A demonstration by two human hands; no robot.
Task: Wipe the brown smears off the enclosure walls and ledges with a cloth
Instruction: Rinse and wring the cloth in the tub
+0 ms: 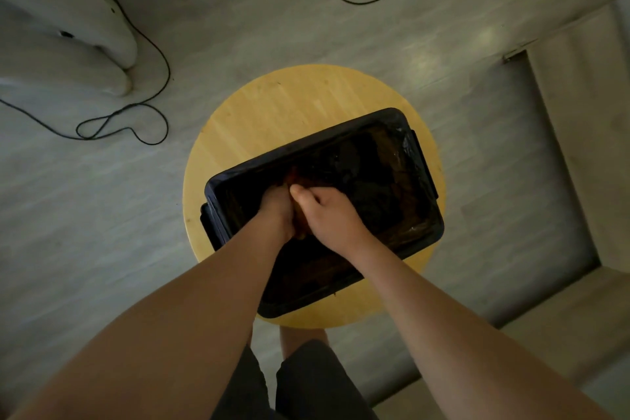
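from my feed i look straight down on a black enclosure (423, 160), a shallow rectangular tub lined with shiny black plastic, sitting askew on a round wooden table (272, 112). both arms reach into its left half and the two hands are pressed together there. the right hand (329, 215) has its fingers curled and its thumb tip raised at the top, gripping an orange-brown cloth (300, 232) that shows only as a thin strip between the two palms. the left hand (276, 211) lies against the other side of that cloth, but its fingers point down into the dark of the tub and i cannot tell whether they are closed on it. the cloth sits low inside the tub, near the left end wall. a brown smear (407, 196) tints the lining toward the right end; the light is too dim to trace its edges. on the grey floor to the left a black cable (155, 82) loops past a white padded seat (68, 31). dark shorts (306, 385) show at the bottom edge.
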